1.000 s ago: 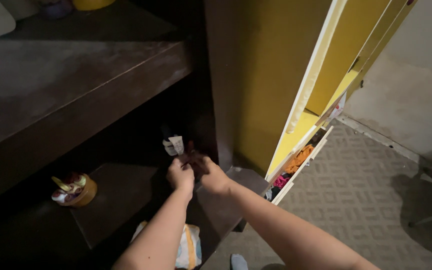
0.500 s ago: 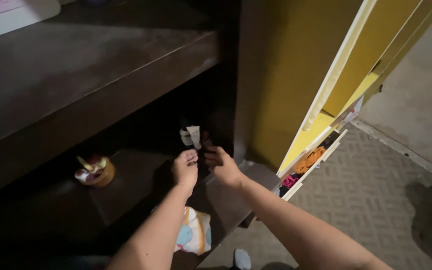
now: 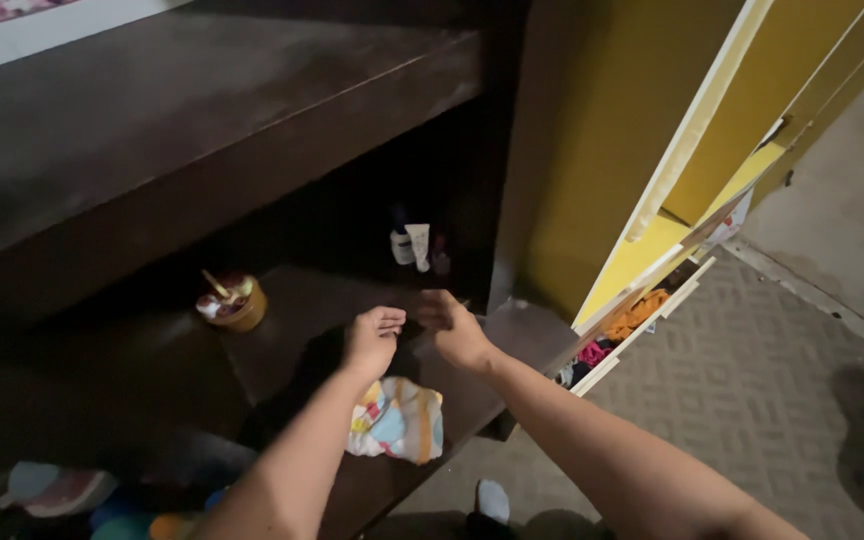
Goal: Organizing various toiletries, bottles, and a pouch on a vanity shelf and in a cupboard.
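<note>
My left hand (image 3: pixel 372 336) and my right hand (image 3: pixel 455 328) hover side by side over a dark wooden shelf (image 3: pixel 292 300), both holding nothing. The left hand's fingers are loosely bent and the right hand's are spread. Just beyond the hands, at the back of the shelf, stand a white tube (image 3: pixel 418 245), a small bottle (image 3: pixel 401 244) and a small dark reddish bottle (image 3: pixel 440 258). The right hand is the nearer one to the dark bottle, with a gap between them.
A small yellow tub (image 3: pixel 233 300) with bits in it sits to the left on the shelf. A colourful cloth (image 3: pixel 398 420) lies below my arms. A thick dark shelf (image 3: pixel 202 120) overhangs. To the right are a yellow cupboard door (image 3: pixel 742 120), an open drawer of clothes (image 3: pixel 634 318) and patterned floor (image 3: pixel 752 400).
My hands were together on the dark reddish bottle. They have let it go beside the white tube, separated and drawn back towards me. The view has shifted left and down.
</note>
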